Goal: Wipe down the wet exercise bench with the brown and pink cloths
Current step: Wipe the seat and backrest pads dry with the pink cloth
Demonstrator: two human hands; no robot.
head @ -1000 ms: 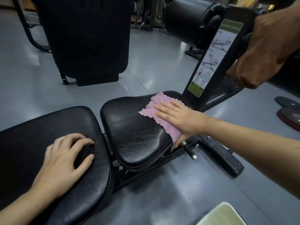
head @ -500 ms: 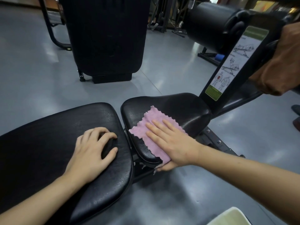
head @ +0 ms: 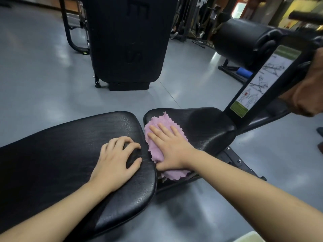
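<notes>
Nearest the camera, the left hand (head: pixel 116 163) rests on the long back pad (head: pixel 61 154) close to its far right corner, fingers loosely curled with tips pressing the vinyl and holding nothing; its placement on the pad matches that of a second ago. Just beside it, the right hand (head: pixel 167 147) lies flat on the pink cloth (head: pixel 161 137), fingers straight and slightly spread, pressing it down without gripping. Over the last second the cloth has travelled from the seat pad's (head: pixel 201 126) far right side, by the upright post (head: pixel 262 84), across to its left edge at the gap between the two pads, and part of it now hangs over the near edge. Judgement: one stroke across the seat pad is finished; the back pad appears not yet wiped. Farther off, the brown cloth (head: pixel 307 95) hangs on the frame beyond the post, unused.
</notes>
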